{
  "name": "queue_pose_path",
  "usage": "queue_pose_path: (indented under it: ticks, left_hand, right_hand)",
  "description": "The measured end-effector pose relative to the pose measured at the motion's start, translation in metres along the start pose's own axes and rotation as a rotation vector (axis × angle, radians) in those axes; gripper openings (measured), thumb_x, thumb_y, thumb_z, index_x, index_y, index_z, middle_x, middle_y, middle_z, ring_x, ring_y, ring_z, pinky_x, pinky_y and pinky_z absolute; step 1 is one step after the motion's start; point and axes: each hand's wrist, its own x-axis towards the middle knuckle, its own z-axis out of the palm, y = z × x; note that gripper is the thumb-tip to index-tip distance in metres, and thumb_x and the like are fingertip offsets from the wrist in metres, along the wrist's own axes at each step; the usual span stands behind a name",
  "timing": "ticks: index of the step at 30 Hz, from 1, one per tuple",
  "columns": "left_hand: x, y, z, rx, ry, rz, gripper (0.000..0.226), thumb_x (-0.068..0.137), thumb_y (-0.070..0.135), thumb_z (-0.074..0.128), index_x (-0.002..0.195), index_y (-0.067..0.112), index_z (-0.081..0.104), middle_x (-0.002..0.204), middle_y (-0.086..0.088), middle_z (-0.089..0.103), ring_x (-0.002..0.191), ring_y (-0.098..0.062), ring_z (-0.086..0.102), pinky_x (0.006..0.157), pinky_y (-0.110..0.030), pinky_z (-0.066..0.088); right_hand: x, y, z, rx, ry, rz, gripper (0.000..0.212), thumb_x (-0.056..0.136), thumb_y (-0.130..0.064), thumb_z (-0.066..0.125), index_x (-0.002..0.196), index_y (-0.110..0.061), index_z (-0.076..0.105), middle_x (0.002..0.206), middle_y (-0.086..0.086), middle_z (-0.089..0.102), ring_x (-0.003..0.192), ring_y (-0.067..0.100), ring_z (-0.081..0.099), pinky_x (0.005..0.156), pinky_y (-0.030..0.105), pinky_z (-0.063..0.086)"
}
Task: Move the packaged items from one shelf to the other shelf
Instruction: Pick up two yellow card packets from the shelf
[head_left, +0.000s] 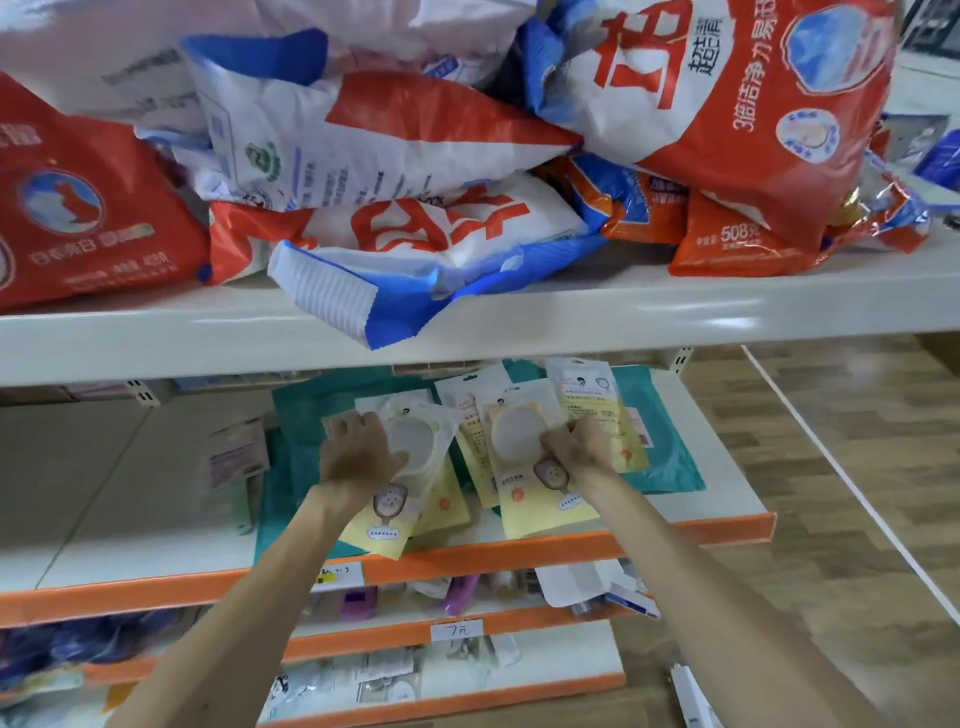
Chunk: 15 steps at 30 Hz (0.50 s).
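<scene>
While both forearms reach up from the bottom of the view, the nearest things lie below the orange-edged shelf (519, 553): two lower shelves of small goods, mostly blurred, one bearing a handwritten price tag (456, 630).

On the orange-edged shelf, close to its front lip, the left hand (358, 457) grips the left packet (415, 447), a yellow-and-white sachet with a round pale window. Its fingers curl over the packet's upper left corner and the thumb lies across the front; the fingertips probably tuck beneath, but that part is hidden. The packet's lower end juts past the shelf's lip.

Just to the right on the same shelf, the right hand (576, 447) pinches the right packet (519, 441), a matching sachet, at its right edge with bunched fingers. Both packets lie over flat teal packs (665, 452) spread across that shelf. Farther back on it, more yellow packets (587, 395) overlap one another.

Above the orange-edged shelf runs a white shelf (675, 306), heaped with red, white and blue detergent bags (727, 130), one of whose ends droops over the white shelf's front.
</scene>
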Motion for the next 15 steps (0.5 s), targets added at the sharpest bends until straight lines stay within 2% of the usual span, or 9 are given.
queue_pose_path:
  ticks: [3,6,9,11,13,15]
  left_hand:
    - [0.004,0.001,0.002,-0.07,-0.074,-0.114,0.101,0.08,0.055,0.07,0.145,-0.006,0.022,0.149,-0.028,0.028,0.134,-0.041,0.035,0.105,-0.048,0.04]
    - [0.004,0.01,0.005,-0.123,-0.061,-0.172,0.11,0.076,0.049,0.077,0.147,-0.007,0.015,0.15,-0.028,0.026,0.134,-0.04,0.038,0.103,-0.044,0.041]
    - [0.003,0.016,0.006,-0.098,-0.07,-0.224,0.106,0.079,0.046,0.076,0.147,-0.007,0.013,0.152,-0.03,0.022,0.133,-0.042,0.038,0.101,-0.042,0.043]
    - [0.003,0.014,0.002,-0.107,-0.073,-0.259,0.099,0.083,0.038,0.074,0.148,-0.007,0.014,0.153,-0.03,0.022,0.133,-0.043,0.039,0.101,-0.042,0.043]
    - [0.002,0.006,-0.002,-0.222,-0.093,-0.229,0.092,0.085,0.029,0.073,0.149,-0.004,0.017,0.154,-0.025,0.022,0.132,-0.04,0.041,0.1,-0.042,0.044]
    - [-0.001,-0.003,-0.008,-0.329,-0.138,-0.179,0.086,0.082,0.024,0.076,0.148,0.002,0.025,0.151,-0.019,0.029,0.127,-0.036,0.047,0.092,-0.038,0.047]
  right_hand:
    - [0.001,0.001,0.001,0.001,-0.022,0.021,0.024,0.078,-0.017,0.069,0.088,0.004,0.067,0.087,0.02,0.07,0.083,0.029,0.067,0.065,0.036,0.053]
    - [0.001,0.003,0.0,-0.013,-0.039,0.047,0.025,0.074,-0.019,0.072,0.088,0.0,0.067,0.084,0.015,0.071,0.082,0.027,0.067,0.065,0.034,0.055]
    - [-0.002,0.005,-0.003,0.004,-0.077,0.054,0.022,0.074,-0.018,0.073,0.087,-0.002,0.067,0.087,0.016,0.071,0.085,0.029,0.069,0.075,0.042,0.058]
    - [-0.006,0.002,-0.008,0.01,-0.091,0.06,0.017,0.077,-0.013,0.071,0.088,-0.002,0.067,0.089,0.016,0.071,0.086,0.027,0.068,0.077,0.041,0.056]
    - [-0.01,-0.004,-0.014,0.009,-0.085,0.077,0.015,0.079,-0.009,0.068,0.091,0.001,0.068,0.089,0.014,0.07,0.083,0.026,0.066,0.077,0.04,0.056]
    - [-0.016,-0.011,-0.019,0.009,-0.073,0.093,0.012,0.08,-0.007,0.066,0.09,0.0,0.067,0.087,0.013,0.07,0.079,0.024,0.065,0.074,0.039,0.058]
